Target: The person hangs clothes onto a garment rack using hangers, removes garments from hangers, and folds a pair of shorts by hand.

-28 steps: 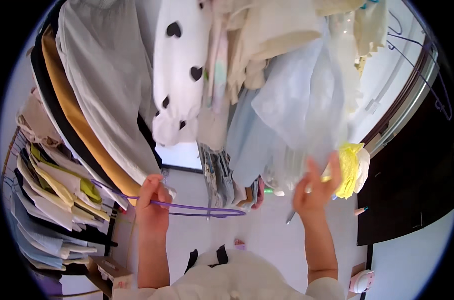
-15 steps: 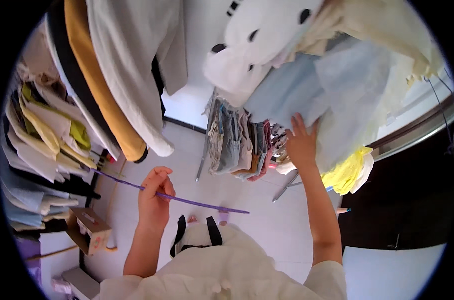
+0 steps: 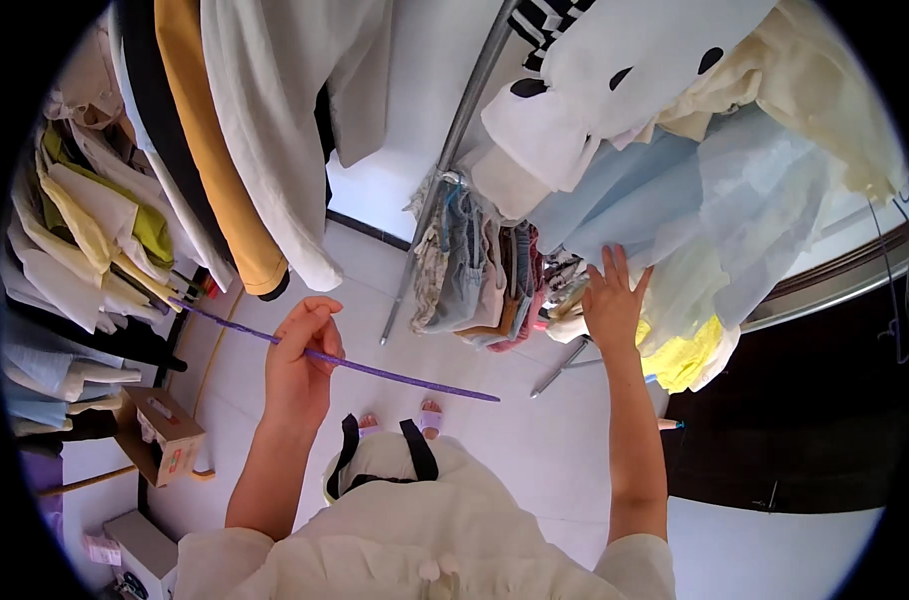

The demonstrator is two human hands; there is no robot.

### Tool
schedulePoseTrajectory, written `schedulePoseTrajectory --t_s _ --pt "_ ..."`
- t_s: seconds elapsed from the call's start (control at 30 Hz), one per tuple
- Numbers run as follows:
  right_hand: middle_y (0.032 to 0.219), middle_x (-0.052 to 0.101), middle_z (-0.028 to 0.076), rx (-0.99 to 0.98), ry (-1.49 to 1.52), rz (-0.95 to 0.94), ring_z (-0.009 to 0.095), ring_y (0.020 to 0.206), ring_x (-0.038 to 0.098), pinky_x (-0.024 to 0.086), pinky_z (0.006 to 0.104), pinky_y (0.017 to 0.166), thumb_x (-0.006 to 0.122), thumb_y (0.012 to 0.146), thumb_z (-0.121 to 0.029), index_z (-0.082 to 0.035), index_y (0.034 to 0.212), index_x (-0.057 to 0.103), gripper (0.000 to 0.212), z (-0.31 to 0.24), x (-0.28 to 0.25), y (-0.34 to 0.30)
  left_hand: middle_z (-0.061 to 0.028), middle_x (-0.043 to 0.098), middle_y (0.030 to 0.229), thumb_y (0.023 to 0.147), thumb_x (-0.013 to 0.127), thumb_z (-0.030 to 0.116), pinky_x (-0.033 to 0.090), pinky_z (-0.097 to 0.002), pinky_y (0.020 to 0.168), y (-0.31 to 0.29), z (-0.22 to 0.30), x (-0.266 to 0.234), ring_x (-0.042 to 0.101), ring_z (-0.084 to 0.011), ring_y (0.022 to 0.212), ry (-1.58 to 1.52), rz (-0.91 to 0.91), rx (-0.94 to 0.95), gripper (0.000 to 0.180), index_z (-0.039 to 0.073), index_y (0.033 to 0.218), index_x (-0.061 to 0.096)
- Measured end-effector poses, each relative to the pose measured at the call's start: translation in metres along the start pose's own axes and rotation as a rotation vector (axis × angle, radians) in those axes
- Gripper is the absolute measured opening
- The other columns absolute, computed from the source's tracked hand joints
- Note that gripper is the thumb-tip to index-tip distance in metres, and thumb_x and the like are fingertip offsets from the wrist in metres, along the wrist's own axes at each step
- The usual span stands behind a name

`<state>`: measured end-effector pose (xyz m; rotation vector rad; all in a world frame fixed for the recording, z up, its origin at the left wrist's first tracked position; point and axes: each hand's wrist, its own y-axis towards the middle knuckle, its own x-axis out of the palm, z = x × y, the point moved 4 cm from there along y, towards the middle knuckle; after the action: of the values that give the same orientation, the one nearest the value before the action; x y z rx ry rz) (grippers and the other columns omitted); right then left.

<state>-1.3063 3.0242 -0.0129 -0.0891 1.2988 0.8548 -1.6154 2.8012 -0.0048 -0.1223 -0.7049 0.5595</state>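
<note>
My left hand (image 3: 303, 345) is closed around the middle of a thin purple rod (image 3: 415, 380). The rod slants from the hanging clothes at left down toward the centre, its full shape unclear from this angle. To the right, my right hand (image 3: 612, 300) has its fingers spread, and the fingertips press against the lower part of a hanging light blue sheer garment (image 3: 635, 200). Beside that garment hangs a white piece with black spots (image 3: 585, 120). A pale yellowish sheer layer (image 3: 680, 290) falls just right of my right hand.
Grey, ochre (image 3: 220, 170) and other garments hang at left. Several folded trousers (image 3: 465, 260) hang low on a metal rack (image 3: 425, 230). A bright yellow cloth (image 3: 685, 355) hangs near a dark panel (image 3: 785, 420). A cardboard box (image 3: 165, 435) stands on the pale floor at lower left.
The view has shifted, showing more of the metal rack and striped cloth. My left hand still grips the purple rod. My right hand stays spread against the light blue garment, now nearer its lower edge.
</note>
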Motion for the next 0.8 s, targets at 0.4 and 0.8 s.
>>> schedulePoseTrajectory --t_s 0.4,0.8 --pt "0.131 0.043 0.011 -0.004 0.077 -0.056 0.022 0.13 0.028 0.013 0.0557 0.106 0.057 0.07 -0.013 -0.005 0.104 0.06 0.035 -0.001 0.003 -0.006 0.0018 0.043 0.052 0.084 0.05 0.017 0.029 -0.0205 0.051 -0.004 -0.003 -0.004 0.036 -0.0059 0.049 -0.016 0.008 -0.029 0.014 0.005 0.089 0.056" --pt "0.131 0.042 0.011 0.046 0.103 -0.051 0.023 0.13 0.028 0.014 0.0555 0.105 0.057 0.071 -0.012 -0.006 0.107 0.058 0.037 0.005 0.009 -0.015 0.0031 0.041 0.052 0.085 0.051 0.017 0.028 -0.0197 0.048 -0.003 -0.007 0.001 0.035 -0.0051 0.046 -0.015 -0.002 -0.036 0.012 0.006 0.089 0.054"
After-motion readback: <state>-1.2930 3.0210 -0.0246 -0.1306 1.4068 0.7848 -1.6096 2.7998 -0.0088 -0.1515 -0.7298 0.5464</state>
